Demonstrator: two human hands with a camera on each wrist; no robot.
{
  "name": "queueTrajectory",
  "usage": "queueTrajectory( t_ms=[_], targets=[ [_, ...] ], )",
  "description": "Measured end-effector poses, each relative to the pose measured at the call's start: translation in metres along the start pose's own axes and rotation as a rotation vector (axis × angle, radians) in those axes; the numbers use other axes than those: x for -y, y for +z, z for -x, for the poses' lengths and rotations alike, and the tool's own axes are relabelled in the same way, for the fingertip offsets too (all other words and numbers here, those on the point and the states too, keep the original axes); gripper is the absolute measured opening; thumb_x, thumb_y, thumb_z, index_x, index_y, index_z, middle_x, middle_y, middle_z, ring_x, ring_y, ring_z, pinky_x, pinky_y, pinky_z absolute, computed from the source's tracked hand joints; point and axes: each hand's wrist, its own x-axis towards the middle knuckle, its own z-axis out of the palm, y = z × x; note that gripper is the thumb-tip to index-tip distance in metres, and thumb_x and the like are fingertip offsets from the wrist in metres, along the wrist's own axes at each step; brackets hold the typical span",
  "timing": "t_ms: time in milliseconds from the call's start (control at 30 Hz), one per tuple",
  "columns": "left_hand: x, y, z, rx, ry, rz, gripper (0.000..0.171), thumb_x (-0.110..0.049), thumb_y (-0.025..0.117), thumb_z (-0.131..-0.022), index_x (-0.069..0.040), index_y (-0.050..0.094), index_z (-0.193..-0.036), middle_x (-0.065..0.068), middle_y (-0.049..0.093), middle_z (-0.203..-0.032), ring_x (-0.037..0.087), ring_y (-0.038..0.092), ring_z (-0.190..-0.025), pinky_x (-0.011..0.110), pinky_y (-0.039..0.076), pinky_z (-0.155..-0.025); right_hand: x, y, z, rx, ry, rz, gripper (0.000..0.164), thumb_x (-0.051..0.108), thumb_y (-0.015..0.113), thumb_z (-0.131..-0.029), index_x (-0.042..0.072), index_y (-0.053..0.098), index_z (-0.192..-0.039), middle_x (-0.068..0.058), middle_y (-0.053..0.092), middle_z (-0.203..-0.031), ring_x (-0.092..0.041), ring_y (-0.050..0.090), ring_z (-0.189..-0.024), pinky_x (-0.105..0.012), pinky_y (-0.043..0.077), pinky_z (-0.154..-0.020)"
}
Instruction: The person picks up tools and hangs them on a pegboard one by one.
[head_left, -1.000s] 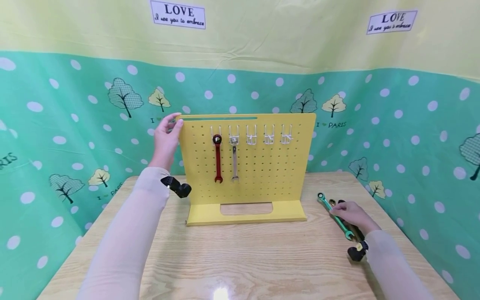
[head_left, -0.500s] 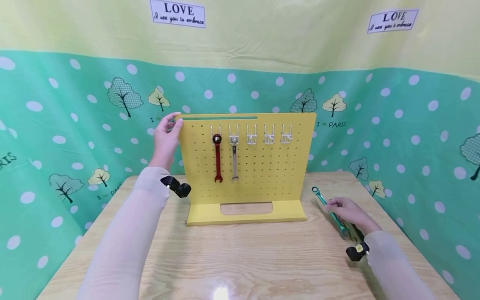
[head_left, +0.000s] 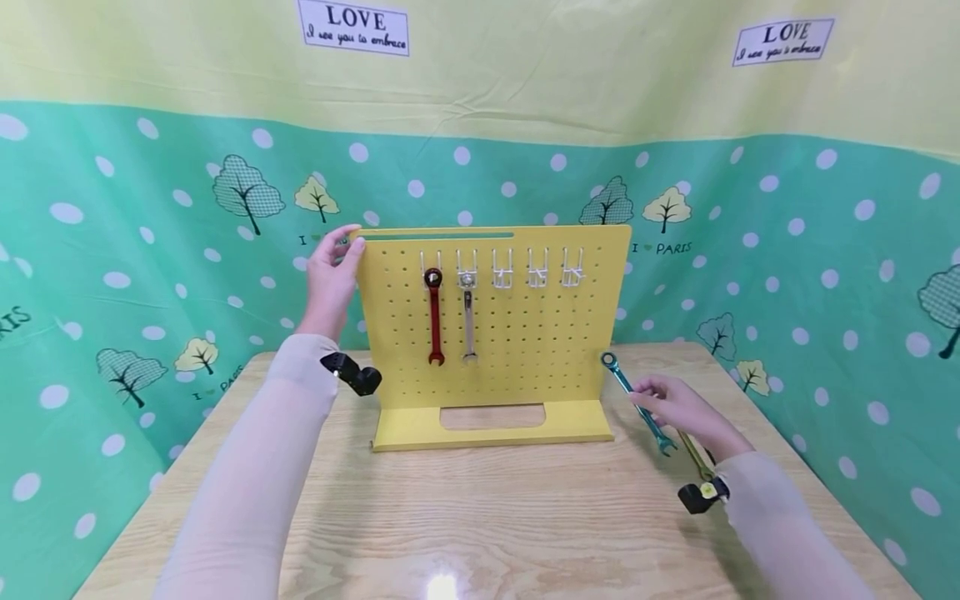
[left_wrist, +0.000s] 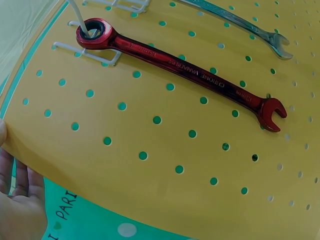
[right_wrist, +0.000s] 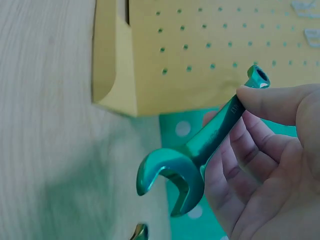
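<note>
My right hand [head_left: 686, 412] pinches a green combination wrench [right_wrist: 215, 135] by its shaft, above the table to the right of the yellow pegboard [head_left: 525, 358]. The ring end points up toward the board and the open end hangs lower. At the board's top left corner my left hand [head_left: 332, 279] grips the edge between thumb and fingers. A red wrench [left_wrist: 185, 70] hangs by its ring from the leftmost white hook. Beside it a silver wrench [head_left: 469, 325] hangs from the second hook. Under my right hand lies a gold wrench [head_left: 696, 457], partly hidden.
Three white wire hooks [head_left: 537, 271] on the right of the board hold nothing. The board's foot [head_left: 495, 437] stands on a wooden table [head_left: 480, 517]. A green and yellow patterned curtain [head_left: 465, 183] hangs behind and along both sides.
My right hand has lifted the green wrench off the other tools and moved it left toward the board, uncovering part of the gold wrench. My left hand stays on the corner.
</note>
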Motion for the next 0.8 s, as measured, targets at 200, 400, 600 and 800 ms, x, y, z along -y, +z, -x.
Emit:
queueTrajectory(
  t_ms=[200,400,600,800],
  targets=[
    [-0.001,0.002,0.0,-0.007,-0.005,0.002,0.035,-0.035,0.06,-0.1,-0.026,0.062,-0.134,0.002,0.056,-0.121,0.015,0.055,-0.106,0.031,0.049,-0.092,0.02,0.007,-0.007,-0.022,-0.073,-0.022,0.038,0.03,0.06,-0.103,-0.004,0.058,-0.119,-0.013,0.059,-0.107,-0.023,0.056,-0.089,-0.039,0.055,-0.075],
    [-0.001,0.002,0.001,-0.004,-0.003,0.001,0.035,-0.035,0.06,-0.1,-0.026,0.062,-0.134,0.002,0.056,-0.12,0.015,0.056,-0.105,0.032,0.049,-0.091,0.038,0.019,-0.015,-0.056,-0.114,-0.079,0.034,0.031,0.061,-0.102,0.0,0.059,-0.116,-0.014,0.06,-0.106,-0.024,0.058,-0.089,-0.039,0.055,-0.076],
    [-0.001,0.001,0.001,-0.004,-0.011,-0.003,0.035,-0.038,0.06,-0.1,-0.028,0.061,-0.134,0.001,0.055,-0.122,0.015,0.056,-0.106,0.032,0.048,-0.092,0.06,0.032,-0.024,-0.077,-0.157,-0.129,0.034,0.034,0.063,-0.101,0.004,0.06,-0.116,-0.013,0.059,-0.11,-0.026,0.059,-0.095,-0.043,0.056,-0.08],
    [-0.002,0.0,0.002,-0.003,-0.014,0.001,0.037,-0.037,0.06,-0.1,-0.026,0.06,-0.135,0.001,0.055,-0.122,0.016,0.056,-0.107,0.033,0.048,-0.094,0.086,0.043,-0.032,-0.078,-0.237,-0.201,0.031,0.033,0.065,-0.1,0.005,0.062,-0.113,-0.012,0.061,-0.105,-0.027,0.059,-0.091,-0.05,0.055,-0.08]
  ],
)
